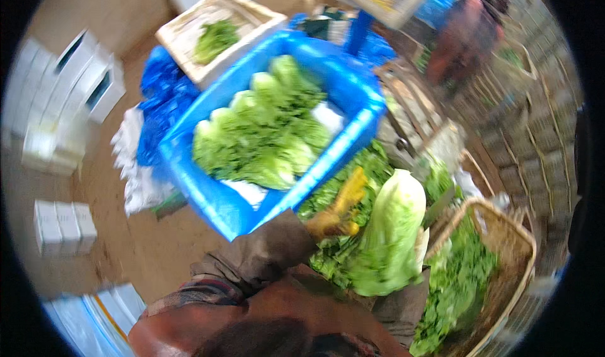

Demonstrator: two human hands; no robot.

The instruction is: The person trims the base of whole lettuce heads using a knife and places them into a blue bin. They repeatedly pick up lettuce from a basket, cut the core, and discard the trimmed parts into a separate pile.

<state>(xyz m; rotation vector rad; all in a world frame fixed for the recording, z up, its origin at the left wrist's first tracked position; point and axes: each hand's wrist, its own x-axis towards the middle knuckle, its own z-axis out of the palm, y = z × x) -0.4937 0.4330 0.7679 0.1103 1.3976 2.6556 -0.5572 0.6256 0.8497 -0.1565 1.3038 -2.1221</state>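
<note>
My left hand (338, 210), in a yellow glove, has its fingers and thumb apart and holds nothing. It is over loose green leaves (331, 257), beside the near right wall of a blue-lined box (373, 104). Right of it a large pale green head of leafy lettuce or Chinese cabbage (394, 234) stands with its pale base up. My right sleeve (401, 309) runs up behind this head, which hides my right hand. A knife blade (439, 208) shows just beyond the head; its handle is hidden. Inside the lined box lie several similar heads (260, 125) in rows.
A wicker basket (531, 248) with leaves is at the right. A pale foam box (172, 38) with one leafy bunch sits beyond the lined box. Crumpled blue plastic (163, 97) lies left. White boxes (66, 227) stand farther left. Another person (465, 40) is at the upper right, blurred.
</note>
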